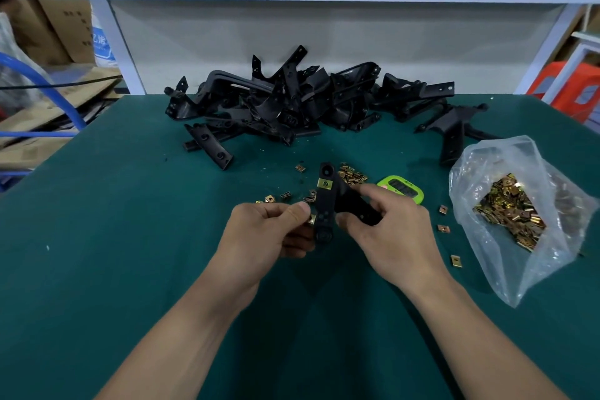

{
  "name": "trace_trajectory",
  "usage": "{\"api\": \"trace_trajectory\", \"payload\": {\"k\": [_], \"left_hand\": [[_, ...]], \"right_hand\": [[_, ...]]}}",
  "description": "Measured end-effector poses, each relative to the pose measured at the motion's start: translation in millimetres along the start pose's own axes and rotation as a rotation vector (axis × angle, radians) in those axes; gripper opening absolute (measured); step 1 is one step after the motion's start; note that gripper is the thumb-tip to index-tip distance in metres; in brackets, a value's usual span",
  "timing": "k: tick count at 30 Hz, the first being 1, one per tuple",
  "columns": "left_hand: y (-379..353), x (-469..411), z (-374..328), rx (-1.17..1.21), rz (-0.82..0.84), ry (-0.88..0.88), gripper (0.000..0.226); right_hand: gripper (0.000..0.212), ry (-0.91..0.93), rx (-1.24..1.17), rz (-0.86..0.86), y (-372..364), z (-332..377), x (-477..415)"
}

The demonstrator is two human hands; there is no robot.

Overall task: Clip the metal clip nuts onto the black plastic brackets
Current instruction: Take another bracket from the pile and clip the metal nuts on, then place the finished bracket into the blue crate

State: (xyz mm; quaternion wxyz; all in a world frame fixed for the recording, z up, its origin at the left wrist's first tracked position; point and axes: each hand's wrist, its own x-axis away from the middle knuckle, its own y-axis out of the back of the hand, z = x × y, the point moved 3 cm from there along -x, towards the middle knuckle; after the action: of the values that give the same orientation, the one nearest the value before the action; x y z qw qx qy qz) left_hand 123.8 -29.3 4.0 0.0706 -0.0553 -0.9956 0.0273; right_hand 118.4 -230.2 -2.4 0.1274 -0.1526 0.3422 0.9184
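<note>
Brackets of black plastic lie in one tangled heap along the far edge of the green table, too interlocked to count. One separate bracket lies apart toward the right edge. One clear bag near the right edge holds gold clip nuts, far too many to count.

Over the table's middle, the right hand grips one held bracket by its side arm, fingers curled round it. One fitted clip nut sits on its upper part. The left hand pinches a second clip nut against the bracket's left edge, mostly hidden by the thumb.

One green timer is half covered by the right hand, its display unreadable. Three loose clip nuts lie between that hand and the bag. A small pile of clips and a few singles lie behind the hands.
</note>
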Motion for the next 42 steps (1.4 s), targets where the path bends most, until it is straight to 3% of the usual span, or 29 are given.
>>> {"api": "trace_trajectory", "payload": {"k": [6, 14, 21, 28, 32, 34, 38, 42], "left_hand": [[-1.3, 0.5, 0.3, -0.057, -0.073, -0.064, 0.028], [-11.2, 3.7, 11.6, 0.118, -0.254, -0.027, 0.030], [-17.2, 13.6, 21.0, -0.039, -0.437, -0.165, 0.026], [-24.4, 19.7, 24.6, -0.089, -0.401, -0.209, 0.024], [-33.6, 23.5, 14.9, -0.220, -0.310, -0.275, 0.007], [-35.0, 23.0, 14.5, -0.301, -0.328, -0.278, 0.020], [-30.5, 16.7, 16.6, -0.329, -0.396, -0.269, 0.020], [-31.5, 15.3, 11.7, -0.436, -0.359, -0.320, 0.028]], "right_hand": [[0.026, -0.006, 0.008, 0.028, -2.9, 1.9, 0.5], [0.034, -0.036, 0.030, 0.032, -6.4, 3.0, 3.3], [0.034, -0.042, 0.142, -0.044, -7.3, 11.4, 9.1], [0.030, -0.026, 0.205, -0.050, -11.2, 16.3, 13.3], [0.027, -0.092, 0.169, -0.069, -8.9, 10.2, 10.8], [0.024, -0.099, 0.157, -0.087, -8.8, 9.8, 10.6], [0.019, -0.089, 0.178, -0.115, -12.3, 13.4, 13.8], [0.019, -0.099, 0.206, -0.089, -11.5, 16.9, 11.9]]}}
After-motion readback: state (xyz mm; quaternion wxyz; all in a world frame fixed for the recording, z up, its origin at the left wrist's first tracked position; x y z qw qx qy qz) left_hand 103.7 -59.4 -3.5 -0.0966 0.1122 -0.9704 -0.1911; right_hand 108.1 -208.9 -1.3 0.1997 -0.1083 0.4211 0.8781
